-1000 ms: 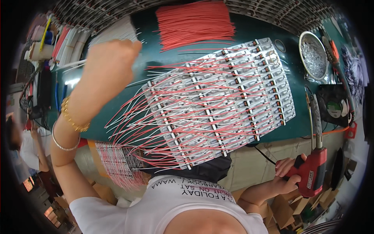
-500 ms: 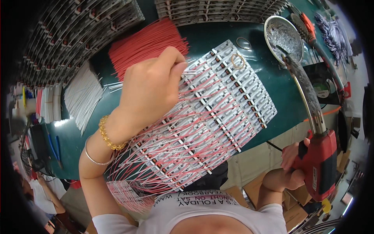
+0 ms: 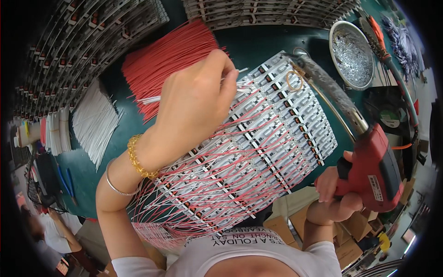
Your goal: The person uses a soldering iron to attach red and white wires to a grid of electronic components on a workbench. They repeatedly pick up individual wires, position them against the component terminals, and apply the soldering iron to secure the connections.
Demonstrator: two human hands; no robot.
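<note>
My left hand (image 3: 196, 94) is closed in a pinch on several thin white wires (image 3: 243, 70). Their ends poke out past my fingertips, above the upper left part of a panel of silver-grey modules (image 3: 302, 122). Red and white wires (image 3: 240, 152) run in rows across this panel and trail toward my chest. In my right hand (image 3: 327, 210) is the handle of a red and black soldering gun (image 3: 376, 171). Its long metal barrel (image 3: 325, 81) slants away to the panel's far corner. The exact contact at its tip I cannot tell.
A metal bowl (image 3: 353, 55) of silvery scraps stands at far right. Bundles of red wires (image 3: 170, 60) and white wires (image 3: 97, 124) lie at left on the green table (image 3: 122, 147). Stacked module panels (image 3: 267, 14) line the back. Blue-handled pliers (image 3: 67, 182) lie at left.
The soldering gun's tip has come out of the metal bowl and moved left to the panel's far corner. My left hand has shifted slightly right and away from me with the white wires.
</note>
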